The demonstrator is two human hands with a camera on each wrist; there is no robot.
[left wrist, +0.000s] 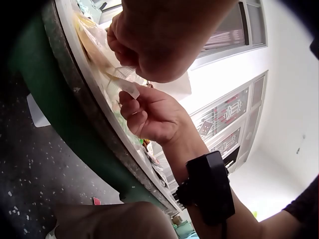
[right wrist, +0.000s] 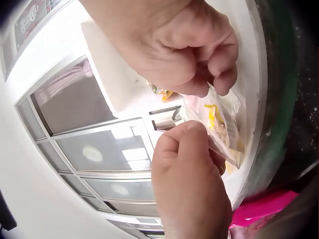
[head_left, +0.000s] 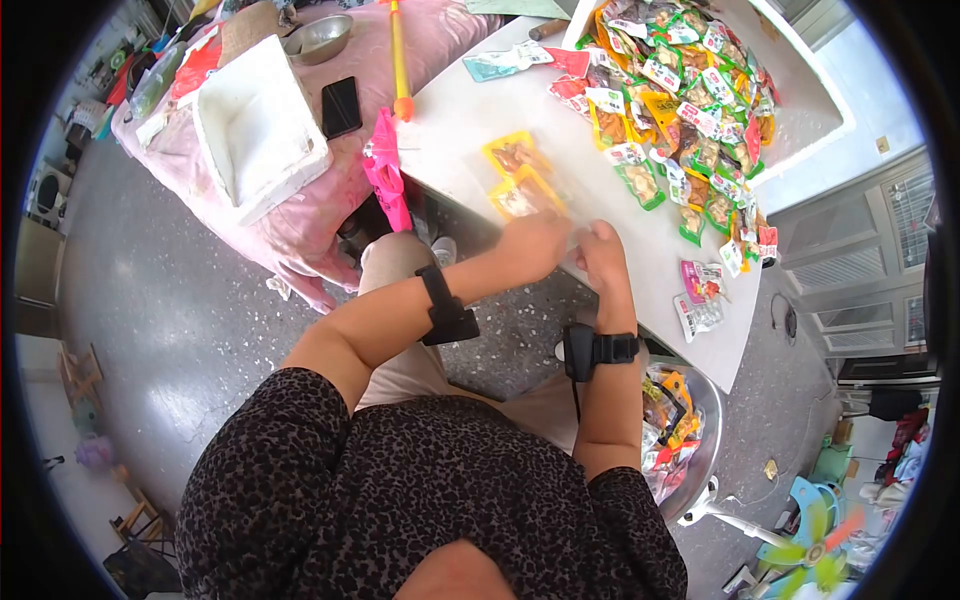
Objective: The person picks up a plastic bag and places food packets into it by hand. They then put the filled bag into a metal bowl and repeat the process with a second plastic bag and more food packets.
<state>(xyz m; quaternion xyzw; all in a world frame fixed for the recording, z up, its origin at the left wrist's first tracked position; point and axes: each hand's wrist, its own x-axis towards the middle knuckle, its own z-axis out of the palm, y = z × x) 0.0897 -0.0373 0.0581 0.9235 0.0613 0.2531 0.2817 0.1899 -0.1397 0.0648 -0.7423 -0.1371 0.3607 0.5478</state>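
A clear plastic bag (right wrist: 232, 112) lies on the white table, its open end drawn toward the person. Two yellow-edged food packets (head_left: 515, 155) show through it in the head view. My left hand (head_left: 535, 245) pinches one side of the bag's mouth, thumb on top in the right wrist view. Close beside it, my right hand (head_left: 602, 258) pinches the other side between thumb and curled fingers. A whitish strip of the bag's edge (left wrist: 130, 88) runs between the two hands in the left wrist view.
A large white foam box (head_left: 800, 130) spills many small snack packets (head_left: 690, 110) onto the table (head_left: 450, 130). Two loose packets (head_left: 700, 300) lie at its right end. A metal basin (head_left: 710, 430) of packets stands below. At left are a white tray (head_left: 255, 120) and phone (head_left: 341, 107).
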